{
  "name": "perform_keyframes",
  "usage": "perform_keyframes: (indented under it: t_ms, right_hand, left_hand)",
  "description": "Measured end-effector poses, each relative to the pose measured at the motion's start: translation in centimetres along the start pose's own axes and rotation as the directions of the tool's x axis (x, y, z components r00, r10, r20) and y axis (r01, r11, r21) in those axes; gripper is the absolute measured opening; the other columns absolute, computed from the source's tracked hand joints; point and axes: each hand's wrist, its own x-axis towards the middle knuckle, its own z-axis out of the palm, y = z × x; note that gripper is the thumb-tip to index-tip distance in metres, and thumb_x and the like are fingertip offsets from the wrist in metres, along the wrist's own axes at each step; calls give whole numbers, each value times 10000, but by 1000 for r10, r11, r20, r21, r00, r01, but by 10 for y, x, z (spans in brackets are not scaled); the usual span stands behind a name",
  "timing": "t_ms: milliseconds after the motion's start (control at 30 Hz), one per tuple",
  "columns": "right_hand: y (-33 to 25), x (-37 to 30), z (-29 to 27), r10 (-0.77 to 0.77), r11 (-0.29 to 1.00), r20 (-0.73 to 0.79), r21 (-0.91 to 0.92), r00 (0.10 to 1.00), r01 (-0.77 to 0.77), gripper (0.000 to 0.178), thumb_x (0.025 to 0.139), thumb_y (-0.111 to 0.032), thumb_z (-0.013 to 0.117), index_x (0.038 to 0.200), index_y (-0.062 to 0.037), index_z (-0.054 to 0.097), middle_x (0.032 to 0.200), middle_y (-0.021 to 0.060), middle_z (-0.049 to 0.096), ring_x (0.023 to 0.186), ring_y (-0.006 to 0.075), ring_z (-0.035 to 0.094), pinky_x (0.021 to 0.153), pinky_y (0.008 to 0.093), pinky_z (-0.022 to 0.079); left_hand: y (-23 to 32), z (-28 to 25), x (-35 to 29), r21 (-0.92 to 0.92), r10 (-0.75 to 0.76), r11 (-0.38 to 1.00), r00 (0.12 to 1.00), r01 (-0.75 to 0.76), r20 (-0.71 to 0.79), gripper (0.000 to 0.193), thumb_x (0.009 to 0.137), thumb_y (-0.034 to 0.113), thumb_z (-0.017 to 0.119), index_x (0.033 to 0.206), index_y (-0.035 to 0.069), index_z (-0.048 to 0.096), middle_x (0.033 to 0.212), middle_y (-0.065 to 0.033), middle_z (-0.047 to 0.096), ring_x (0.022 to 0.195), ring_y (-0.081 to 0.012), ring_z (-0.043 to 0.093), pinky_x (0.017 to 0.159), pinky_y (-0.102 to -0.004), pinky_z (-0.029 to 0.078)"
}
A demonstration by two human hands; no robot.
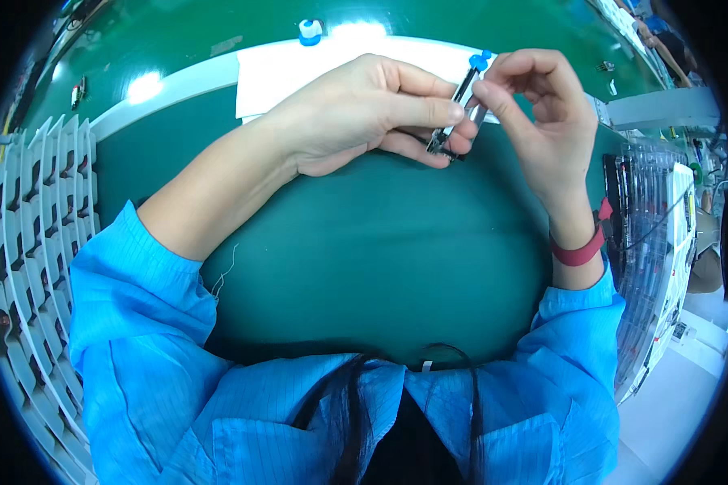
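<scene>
Over the far side of the green mat (364,250), my left hand (372,109) grips a slim black and silver part (459,101) between thumb and fingers. Small dark component-like pieces show at its lower end, and a bright blue piece (480,61) sits at its upper end. My right hand (542,113) is closed in a pinch at the upper right side of the same part, its thumb and forefinger beside the blue piece. A greyish, shiny strip shows between the two hands; I cannot tell whether it belongs to the part. A red band (578,249) circles my right wrist.
Behind my hands lies a white sheet (275,77), with a small white and blue container (310,32) beyond it. Pale compartmented trays (44,194) stand at the left. Clear plastic trays (647,210) are stacked at the right. Another person's arm (663,52) shows far right.
</scene>
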Motion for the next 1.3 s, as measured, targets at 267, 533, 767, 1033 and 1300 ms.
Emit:
perform_keyframes:
  t_ms: [267, 533, 767, 1033, 1300]
  right_hand:
    - [-7, -1, -4, 75, 990, 106, 110, 992, -87, 217, 767, 45, 609, 953, 10, 502, 804, 57, 584, 764, 118, 593, 701, 226, 478]
    - [-15, 5, -9, -132, 960, 257, -208, 957, 188, 223, 733, 73, 609, 921, -4, 518, 777, 67, 577, 712, 135, 589, 633, 253, 472]
    - [-4, -2, 6, -227, 953, -8, -208, 974, 220, 214, 716, 62, 635, 881, -11, 520, 764, 69, 600, 673, 130, 604, 622, 241, 492]
    - [-9, -1, 3, -155, 946, 48, -282, 987, 163, 232, 704, 59, 622, 892, -19, 512, 746, 58, 587, 649, 115, 590, 604, 234, 488]
    - [-5, -2, 4, -370, 839, 138, -375, 919, 394, 274, 626, 96, 592, 851, -39, 511, 697, 49, 536, 608, 166, 554, 541, 268, 462]
  left_hand:
    - [1, 1, -2, 29, -35, 999, 999, 36, -11, 290, 838, 163, 597, 1065, -17, 577, 894, -125, 635, 790, -170, 641, 667, -264, 557]
    - [2, -6, 1, 22, -93, 996, 995, 92, 43, 279, 837, 182, 600, 1036, -14, 588, 882, -122, 635, 777, -159, 639, 663, -252, 553]
    - [4, -8, 1, -69, -53, 996, 997, 56, 50, 265, 853, 197, 579, 1028, -2, 592, 881, -94, 634, 779, -143, 634, 678, -244, 550]
    - [7, -3, -2, 86, -63, 994, 998, 64, -24, 246, 832, 168, 606, 1000, -11, 608, 824, -79, 633, 722, -127, 629, 658, -222, 543]
    - [1, -1, -1, -98, -56, 993, 995, 65, 87, 270, 850, 198, 583, 995, -29, 600, 853, -95, 627, 750, -129, 620, 674, -228, 539]
